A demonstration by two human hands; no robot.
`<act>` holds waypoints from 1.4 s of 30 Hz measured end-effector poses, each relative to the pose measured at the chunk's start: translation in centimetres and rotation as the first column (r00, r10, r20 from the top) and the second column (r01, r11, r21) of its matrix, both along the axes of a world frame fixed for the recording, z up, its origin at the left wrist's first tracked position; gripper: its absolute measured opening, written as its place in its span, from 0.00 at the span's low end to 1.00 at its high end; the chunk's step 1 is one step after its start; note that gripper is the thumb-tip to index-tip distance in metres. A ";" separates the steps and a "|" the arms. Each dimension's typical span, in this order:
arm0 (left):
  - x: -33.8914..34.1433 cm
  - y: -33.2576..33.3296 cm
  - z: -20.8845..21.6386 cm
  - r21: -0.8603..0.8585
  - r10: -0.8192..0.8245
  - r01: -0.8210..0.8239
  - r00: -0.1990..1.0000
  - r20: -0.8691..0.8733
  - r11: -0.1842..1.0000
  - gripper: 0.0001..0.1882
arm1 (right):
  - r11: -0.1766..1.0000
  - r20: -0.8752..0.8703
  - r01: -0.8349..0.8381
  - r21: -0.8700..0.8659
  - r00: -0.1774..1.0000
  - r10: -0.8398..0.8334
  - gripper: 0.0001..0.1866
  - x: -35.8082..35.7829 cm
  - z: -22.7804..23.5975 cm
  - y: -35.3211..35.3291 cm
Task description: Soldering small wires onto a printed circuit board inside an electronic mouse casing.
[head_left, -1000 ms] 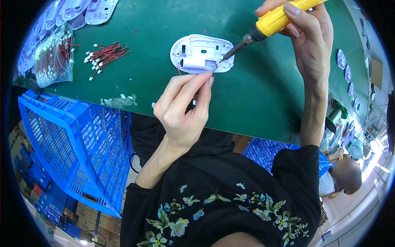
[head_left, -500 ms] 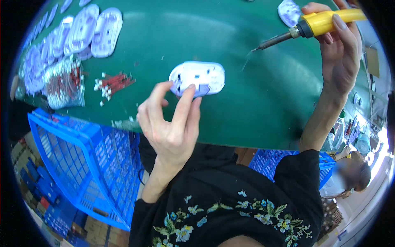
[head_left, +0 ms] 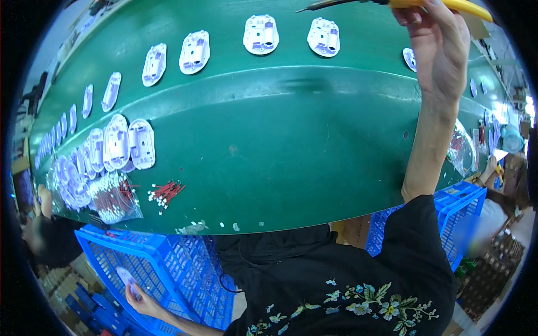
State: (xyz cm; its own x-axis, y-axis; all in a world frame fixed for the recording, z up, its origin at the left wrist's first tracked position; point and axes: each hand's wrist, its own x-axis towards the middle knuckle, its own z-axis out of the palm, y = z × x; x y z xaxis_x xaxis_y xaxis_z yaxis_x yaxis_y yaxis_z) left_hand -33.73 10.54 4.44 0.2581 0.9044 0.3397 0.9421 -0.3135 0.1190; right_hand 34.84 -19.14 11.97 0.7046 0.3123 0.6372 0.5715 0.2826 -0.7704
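My right hand (head_left: 440, 47) is raised at the upper right, its fingers closed round the yellow handle of a soldering iron (head_left: 472, 9). The iron's dark tip points left over the far side of the green table. Down at the lower left, my left hand (head_left: 144, 302) grips an oval white plastic housing (head_left: 126, 275) between thumb and fingers. That housing is over the blue plastic crate (head_left: 168, 263) beside the table. Red wires with white connectors (head_left: 165, 193) lie in a small loose bunch on the table's left part.
White housings (head_left: 261, 35) stand in a spaced row along the raised far strip of the green table (head_left: 291, 151). At the left are a heap of housings (head_left: 116, 143) and a clear bag of wires (head_left: 115, 199). Another blue crate (head_left: 459, 196) stands right. Other people sit at both sides.
My left hand has gone from the table down left to the crate, and the housing has left the table's middle. The soldering iron is farther up in view. The view has shifted, showing the far row.
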 end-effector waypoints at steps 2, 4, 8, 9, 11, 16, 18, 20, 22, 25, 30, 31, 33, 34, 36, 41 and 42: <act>-4.3 1.2 -1.8 0.055 0.107 -0.103 0.991 -0.076 0.993 0.18 | 0.999 -0.054 -0.046 0.006 0.997 0.046 0.18 0.0 -0.1 -0.1; -5.9 1.9 -3.5 -0.244 0.165 -0.197 0.975 -0.147 0.949 0.19 | 0.996 -0.082 -0.087 0.014 0.993 0.087 0.16 0.0 0.1 -0.4; -1.0 1.5 -3.0 -0.317 0.184 -0.294 0.925 -0.333 0.902 0.18 | 0.983 -0.103 -0.171 0.061 0.979 0.177 0.13 0.1 1.4 -1.0; 1.7 1.0 -1.9 -0.169 0.133 -0.174 0.964 -0.231 0.970 0.17 | 0.986 -0.123 -0.155 0.062 0.979 0.162 0.13 -0.1 1.8 -1.2; 8.9 -0.7 0.1 0.069 0.166 -0.158 0.976 -0.141 0.985 0.15 | 0.995 -0.176 -0.091 0.051 0.979 0.099 0.12 -0.5 2.5 -1.5; 34.9 -7.9 -0.7 -0.074 -0.449 0.531 0.777 0.442 0.844 0.12 | 0.996 -0.192 0.014 0.093 0.981 0.004 0.14 -0.9 2.8 -0.4; 44.6 -10.4 -1.8 -0.085 -0.566 0.744 0.571 0.594 0.662 0.13 | 0.993 -0.147 0.063 0.105 0.988 -0.047 0.15 -0.8 2.6 -0.1; 52.2 -11.7 -2.6 -0.051 -0.634 0.788 0.530 0.562 0.613 0.19 | 0.990 -0.161 -0.003 0.143 0.987 0.026 0.15 -0.7 2.6 -0.6; 57.8 -11.8 -3.4 0.014 -0.690 0.791 0.525 0.497 0.612 0.22 | 0.987 -0.170 -0.047 0.155 0.983 0.073 0.16 -0.6 2.7 -1.1; 61.6 -11.7 -4.3 -0.003 -0.717 0.775 0.586 0.377 0.632 0.24 | 0.989 -0.116 -0.007 0.149 0.993 0.024 0.17 -0.5 2.7 -1.2; 63.5 -14.1 -4.1 0.214 -0.794 0.774 0.526 0.304 0.595 0.23 | 0.982 -0.106 0.071 0.174 0.993 -0.053 0.17 -0.5 2.9 -0.6; 63.9 -15.4 -4.1 0.252 -0.797 0.765 0.510 0.323 0.592 0.23 | 0.983 -0.133 0.075 0.166 0.990 -0.053 0.17 -0.6 3.0 -0.6; 64.7 -18.3 -4.3 0.092 -0.823 0.844 0.484 0.297 0.529 0.21 | 0.984 -0.167 0.020 0.174 0.986 0.010 0.17 -0.9 3.2 -0.8; 65.1 -19.5 -4.5 0.027 -0.838 0.870 0.465 0.285 0.492 0.20 | 0.983 -0.164 -0.002 0.183 0.986 0.032 0.17 -1.0 3.3 -0.9; 66.0 -20.2 -5.1 0.040 -0.857 0.879 0.451 0.249 0.474 0.18 | 0.979 -0.103 0.005 0.206 0.995 0.016 0.17 -1.1 3.1 -0.7; 62.3 -17.8 -4.5 0.166 -0.914 0.950 0.191 0.359 0.264 0.11 | 0.964 -0.112 0.131 0.230 0.988 -0.108 0.17 -0.5 2.6 -0.5; 59.8 -17.1 -3.9 0.118 -0.917 0.964 0.182 0.355 0.238 0.10 | 0.968 -0.095 0.099 0.229 0.992 -0.079 0.16 -0.8 2.4 -0.5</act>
